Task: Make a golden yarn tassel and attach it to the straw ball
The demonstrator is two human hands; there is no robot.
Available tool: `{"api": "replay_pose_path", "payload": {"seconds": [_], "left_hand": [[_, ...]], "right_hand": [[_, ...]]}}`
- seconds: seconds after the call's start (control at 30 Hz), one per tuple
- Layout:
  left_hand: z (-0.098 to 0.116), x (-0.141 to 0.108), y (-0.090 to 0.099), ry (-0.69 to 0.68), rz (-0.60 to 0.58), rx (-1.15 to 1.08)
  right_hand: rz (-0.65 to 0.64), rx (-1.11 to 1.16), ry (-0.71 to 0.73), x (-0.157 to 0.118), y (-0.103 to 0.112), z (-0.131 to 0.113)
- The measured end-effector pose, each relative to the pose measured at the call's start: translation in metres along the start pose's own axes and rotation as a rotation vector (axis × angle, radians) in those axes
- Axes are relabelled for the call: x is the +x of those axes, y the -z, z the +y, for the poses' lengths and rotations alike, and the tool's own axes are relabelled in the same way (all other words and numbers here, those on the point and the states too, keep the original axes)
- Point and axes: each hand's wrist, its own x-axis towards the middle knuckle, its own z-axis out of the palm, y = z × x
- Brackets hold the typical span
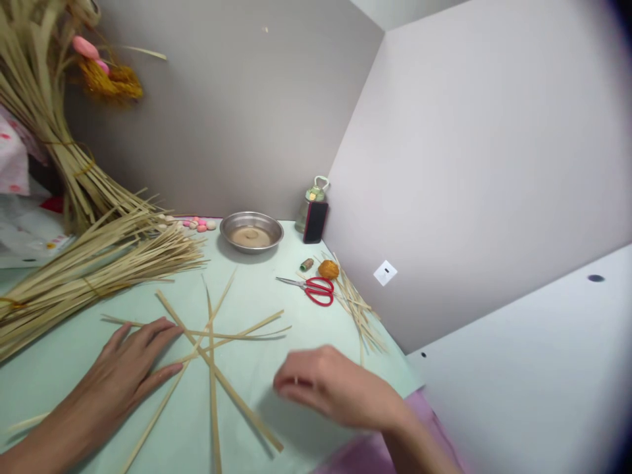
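Several flat pale straw strips (pixel 212 388) lie crossed like a star on the pale green tabletop. My left hand (pixel 133 362) rests flat with its fingers spread, pressing on the left ends of the strips near the crossing point. To the right, my right hand (pixel 336 388) hovers over the table and casts a shadow. Its fingers are curled, with thumb and forefinger together; no strip sticks out of them. Red-handled scissors (pixel 320 291) lie beyond it, blades pointing left.
Bundles of straw (pixel 128 253) fill the left side. At the back stand a metal bowl of water (pixel 251 232), a phone (pixel 315 222) and a bottle (pixel 302 216). An orange ball of fibre (pixel 328 269), a small spool (pixel 307 264) and loose strips (pixel 360 316) lie by the right wall.
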Motion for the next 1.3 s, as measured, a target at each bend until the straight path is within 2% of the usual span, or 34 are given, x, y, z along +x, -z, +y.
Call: {"api": "replay_pose_path", "payload": {"seconds": [0.07, 0.17, 0.27, 0.4, 0.5, 0.6, 0.7, 0.77, 0.83, 0.93, 1.07, 1.2, 1.3], "left_hand": [[-0.004, 0.000, 0.000, -0.013, -0.052, 0.037], [-0.011, -0.001, 0.000, -0.032, -0.104, 0.062], [-0.013, -0.002, -0.001, -0.056, -0.116, 0.056], [-0.008, -0.002, -0.004, -0.009, -0.046, 0.049], [-0.005, -0.001, -0.005, -0.024, -0.025, 0.031], [-0.002, 0.000, -0.005, -0.025, -0.022, 0.047], [0.001, 0.000, -0.004, 0.002, -0.021, 0.067], [0.003, 0.000, -0.003, -0.008, -0.020, 0.056], [0.005, 0.000, -0.004, -0.014, -0.003, 0.044], [0.008, 0.001, -0.003, 0.008, 0.037, 0.047], [0.014, 0.002, 0.002, 0.028, 0.046, 0.055], [0.019, 0.002, 0.007, 0.038, 0.020, 0.068], [0.021, 0.004, 0.009, 0.053, 0.009, 0.075]], "right_hand": [[0.150, -0.068, -0.038, 0.019, 0.014, 0.004], [0.222, -0.035, -0.043, 0.027, 0.016, 0.008], [0.251, 0.012, -0.051, 0.013, -0.002, 0.011], [0.232, 0.020, -0.151, -0.017, -0.021, 0.017], [0.244, 0.000, -0.242, -0.031, -0.014, 0.024], [0.298, -0.091, -0.303, -0.029, 0.006, 0.034], [0.387, -0.167, -0.336, -0.010, 0.032, 0.051], [0.439, -0.142, -0.333, 0.009, 0.048, 0.064], [0.451, -0.088, -0.313, 0.029, 0.060, 0.072], [0.398, -0.014, -0.288, 0.057, 0.068, 0.072], [0.294, -0.036, -0.209, 0.083, 0.060, 0.052], [0.245, 0.022, -0.158, 0.100, 0.038, 0.032], [0.240, 0.123, -0.133, 0.111, 0.020, 0.028]]}}
